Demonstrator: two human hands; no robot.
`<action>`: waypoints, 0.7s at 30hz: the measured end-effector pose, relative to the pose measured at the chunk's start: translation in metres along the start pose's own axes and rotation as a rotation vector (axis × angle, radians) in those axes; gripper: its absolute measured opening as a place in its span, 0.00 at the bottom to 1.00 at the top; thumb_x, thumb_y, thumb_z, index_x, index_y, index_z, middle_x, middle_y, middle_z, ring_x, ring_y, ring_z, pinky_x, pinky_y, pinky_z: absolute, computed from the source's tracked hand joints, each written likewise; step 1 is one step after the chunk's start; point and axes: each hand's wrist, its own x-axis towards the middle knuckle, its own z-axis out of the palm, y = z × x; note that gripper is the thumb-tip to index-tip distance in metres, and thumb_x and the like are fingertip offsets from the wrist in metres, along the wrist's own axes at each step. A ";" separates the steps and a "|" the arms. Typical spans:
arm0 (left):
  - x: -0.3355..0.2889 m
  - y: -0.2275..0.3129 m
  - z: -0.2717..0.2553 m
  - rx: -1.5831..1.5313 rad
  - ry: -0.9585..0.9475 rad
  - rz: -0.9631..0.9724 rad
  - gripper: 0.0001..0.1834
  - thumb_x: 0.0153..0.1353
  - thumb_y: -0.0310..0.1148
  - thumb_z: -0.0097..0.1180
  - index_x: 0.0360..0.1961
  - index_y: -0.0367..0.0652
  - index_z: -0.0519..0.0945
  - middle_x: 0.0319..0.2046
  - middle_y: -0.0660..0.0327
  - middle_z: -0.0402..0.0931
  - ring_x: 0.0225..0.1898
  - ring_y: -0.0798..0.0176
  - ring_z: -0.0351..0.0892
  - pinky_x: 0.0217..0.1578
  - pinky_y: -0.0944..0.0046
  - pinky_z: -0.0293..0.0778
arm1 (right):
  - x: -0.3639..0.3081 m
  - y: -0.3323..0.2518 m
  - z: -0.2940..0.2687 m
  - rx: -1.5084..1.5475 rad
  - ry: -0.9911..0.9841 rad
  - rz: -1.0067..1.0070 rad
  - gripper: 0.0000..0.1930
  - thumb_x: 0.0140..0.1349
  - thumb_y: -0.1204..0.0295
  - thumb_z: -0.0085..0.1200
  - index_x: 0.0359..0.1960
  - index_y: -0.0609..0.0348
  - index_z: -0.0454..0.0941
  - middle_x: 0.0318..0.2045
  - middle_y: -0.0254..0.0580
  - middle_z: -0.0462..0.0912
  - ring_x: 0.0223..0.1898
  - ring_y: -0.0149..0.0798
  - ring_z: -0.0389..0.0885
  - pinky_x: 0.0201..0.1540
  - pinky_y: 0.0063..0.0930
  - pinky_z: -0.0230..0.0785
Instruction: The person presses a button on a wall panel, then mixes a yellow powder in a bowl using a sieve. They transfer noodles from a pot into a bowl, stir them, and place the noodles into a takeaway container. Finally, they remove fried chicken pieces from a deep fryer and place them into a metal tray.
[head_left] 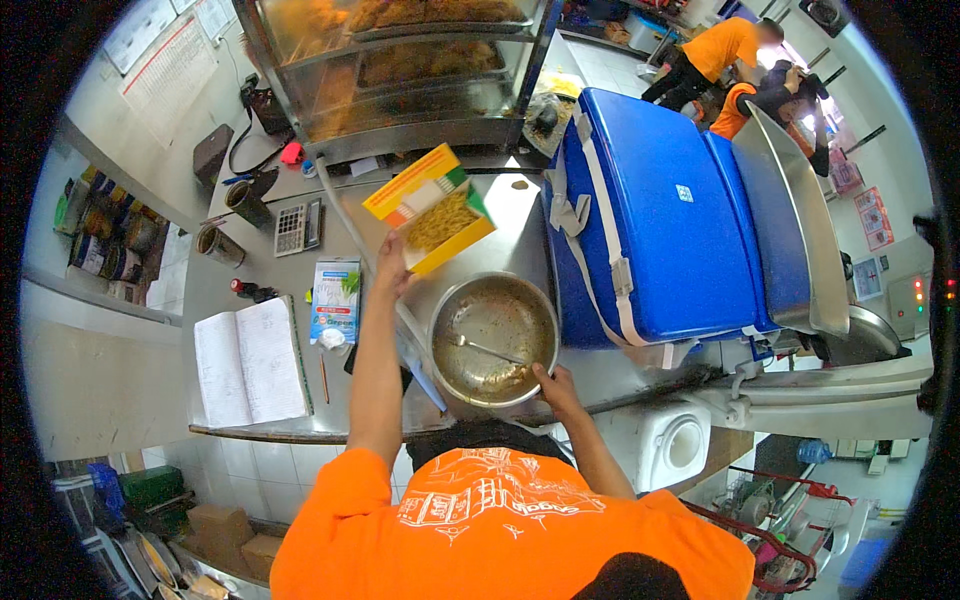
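Note:
My left hand [392,266] grips the lower left edge of a yellow, white and green food box [440,225], which shows a picture of golden pasta-like pieces. It is held tilted above the steel table, just beyond a round metal bowl [480,318]. The fingers of my right hand [556,388] are closed on the bowl's near right rim. A metal fork or spoon [490,350] lies inside; its end is too small to tell. Brownish residue marks the bowl's bottom.
Left on the steel table [270,265] lie an open notebook [250,360], a calculator [299,228] and a blue-white packet [334,300]. A big blue insulated box [660,220] stands right of the bowl. A glass food cabinet [400,75] rises behind; two people in orange work far right.

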 end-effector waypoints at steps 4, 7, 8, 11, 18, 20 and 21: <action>-0.006 0.018 0.083 -0.234 -0.169 0.102 0.29 0.79 0.55 0.42 0.68 0.46 0.69 0.59 0.59 0.79 0.55 0.58 0.83 0.50 0.56 0.84 | 0.018 0.005 0.011 -0.078 -0.023 -0.061 0.25 0.73 0.50 0.57 0.51 0.65 0.77 0.38 0.43 0.85 0.31 0.34 0.84 0.30 0.29 0.82; -0.014 0.041 0.141 -0.291 -0.206 0.033 0.33 0.77 0.61 0.40 0.68 0.47 0.69 0.59 0.60 0.79 0.55 0.58 0.83 0.49 0.58 0.84 | 0.019 0.003 0.002 -0.020 -0.120 -0.012 0.27 0.74 0.47 0.54 0.48 0.65 0.78 0.35 0.43 0.84 0.29 0.34 0.83 0.30 0.28 0.82; -0.018 0.053 0.157 -0.262 -0.179 0.027 0.34 0.76 0.63 0.41 0.68 0.47 0.69 0.59 0.61 0.79 0.55 0.58 0.83 0.48 0.59 0.84 | 0.014 0.004 -0.003 -0.030 -0.126 -0.032 0.28 0.74 0.45 0.52 0.44 0.65 0.78 0.32 0.42 0.84 0.27 0.33 0.83 0.30 0.27 0.80; -0.031 0.084 0.219 -0.138 -0.189 0.157 0.39 0.72 0.68 0.42 0.69 0.48 0.67 0.57 0.59 0.80 0.53 0.59 0.85 0.44 0.59 0.84 | -0.002 0.009 -0.029 -0.088 -0.104 -0.053 0.27 0.74 0.46 0.52 0.42 0.64 0.78 0.32 0.41 0.84 0.27 0.32 0.83 0.30 0.27 0.79; -0.057 0.119 0.369 0.046 -0.256 0.217 0.33 0.77 0.63 0.36 0.66 0.48 0.68 0.54 0.59 0.80 0.46 0.59 0.87 0.34 0.57 0.85 | -0.030 0.058 -0.075 -0.028 -0.065 -0.151 0.21 0.73 0.53 0.55 0.37 0.63 0.78 0.24 0.42 0.84 0.21 0.36 0.83 0.30 0.36 0.76; -0.045 0.119 0.417 0.081 -0.289 0.229 0.28 0.81 0.56 0.31 0.64 0.49 0.70 0.50 0.58 0.82 0.45 0.59 0.87 0.33 0.55 0.84 | -0.036 0.070 -0.083 -0.067 -0.045 -0.085 0.20 0.73 0.54 0.55 0.39 0.63 0.79 0.25 0.43 0.85 0.21 0.37 0.84 0.31 0.35 0.77; -0.036 0.116 0.438 0.164 -0.310 0.244 0.27 0.81 0.56 0.31 0.63 0.48 0.71 0.49 0.57 0.82 0.45 0.59 0.86 0.35 0.56 0.84 | -0.039 0.075 -0.086 -0.075 -0.034 -0.183 0.21 0.72 0.53 0.56 0.39 0.63 0.79 0.24 0.44 0.85 0.21 0.38 0.84 0.31 0.35 0.77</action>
